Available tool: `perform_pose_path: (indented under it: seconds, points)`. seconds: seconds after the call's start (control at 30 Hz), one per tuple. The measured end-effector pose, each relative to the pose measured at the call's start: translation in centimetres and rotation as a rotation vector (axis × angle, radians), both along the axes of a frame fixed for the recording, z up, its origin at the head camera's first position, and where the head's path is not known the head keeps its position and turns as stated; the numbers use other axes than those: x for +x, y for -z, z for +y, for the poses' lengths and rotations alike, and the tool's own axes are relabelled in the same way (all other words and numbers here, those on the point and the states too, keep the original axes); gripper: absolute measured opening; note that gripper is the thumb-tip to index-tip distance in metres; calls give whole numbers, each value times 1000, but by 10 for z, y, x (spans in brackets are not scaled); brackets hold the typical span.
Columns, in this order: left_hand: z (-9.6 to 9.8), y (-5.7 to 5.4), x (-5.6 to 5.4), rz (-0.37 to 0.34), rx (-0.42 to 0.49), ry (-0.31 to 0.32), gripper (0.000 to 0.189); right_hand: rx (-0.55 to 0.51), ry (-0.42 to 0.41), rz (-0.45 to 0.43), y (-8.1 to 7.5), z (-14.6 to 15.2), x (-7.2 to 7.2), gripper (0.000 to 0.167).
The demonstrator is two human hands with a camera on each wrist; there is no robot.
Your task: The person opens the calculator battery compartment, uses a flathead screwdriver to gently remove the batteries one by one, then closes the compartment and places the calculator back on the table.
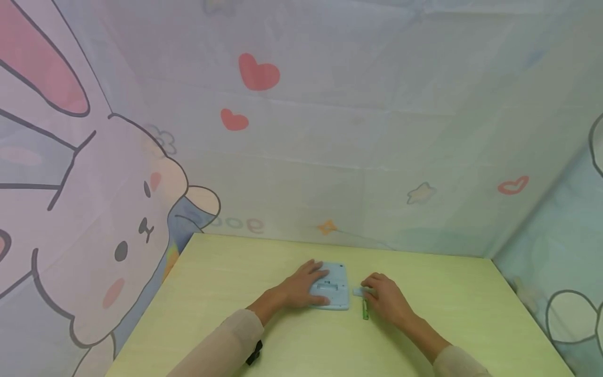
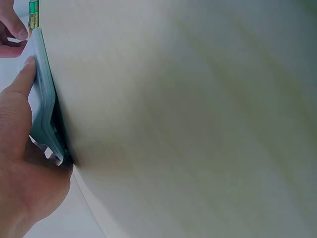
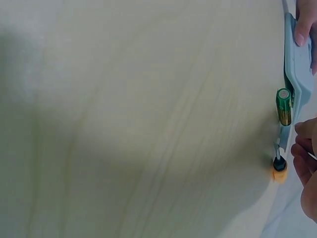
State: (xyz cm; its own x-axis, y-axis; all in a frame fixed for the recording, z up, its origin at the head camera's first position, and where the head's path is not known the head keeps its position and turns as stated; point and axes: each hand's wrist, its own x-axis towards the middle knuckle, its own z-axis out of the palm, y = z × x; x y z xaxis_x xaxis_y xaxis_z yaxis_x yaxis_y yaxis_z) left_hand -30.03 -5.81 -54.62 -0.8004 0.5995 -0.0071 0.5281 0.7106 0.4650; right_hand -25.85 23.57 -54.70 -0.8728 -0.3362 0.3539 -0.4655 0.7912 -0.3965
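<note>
A flat light blue device (image 1: 336,298) lies on the table with a recessed compartment facing up. My left hand (image 1: 301,287) rests on its left side with fingers spread; in the left wrist view the thumb (image 2: 25,79) lies along it. Just right of the device, my right hand (image 1: 386,298) pinches a small light blue cover (image 1: 357,291) between thumb and fingertips, partly hidden by the fingers. Close beside these fingertips lies a green battery (image 1: 365,309), its round end toward the camera in the right wrist view.
A screwdriver-like tool with a black and orange handle (image 3: 280,168) lies by the right fingers, hidden in the head view. Beneath everything is a pale yellow table (image 1: 452,309). A printed cloth (image 1: 358,131) hangs behind its far edge. A black strap (image 1: 254,353) shows at the left sleeve.
</note>
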Motion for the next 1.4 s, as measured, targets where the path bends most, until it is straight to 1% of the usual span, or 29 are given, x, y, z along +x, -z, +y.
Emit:
perform_pose_path:
  seconds: [0.1, 0.23, 0.53, 0.8, 0.97, 1.17, 1.4]
  points:
    - [0, 0, 0, 0, 5, 7, 84, 26, -13, 4, 0, 1, -2, 14]
    - [0, 1, 0, 5, 0, 10, 84, 34, -19, 1, 0, 1, -4, 13]
    - [0, -1, 1, 3, -5, 3, 85, 8, -37, -12, -1, 2, -6, 10]
    - [-1, -2, 2, 5, -5, 3, 85, 27, -52, -12, 2, 0, -8, 5]
    - [-1, -3, 2, -2, -7, -2, 85, 28, -41, -24, 3, -1, -10, 6]
    - [0, -1, 0, -1, -19, -2, 86, 19, -35, -53, 3, -2, -12, 5]
    - [-1, -1, -1, 3, -18, 1, 86, 3, -29, -79, 3, -2, -13, 9]
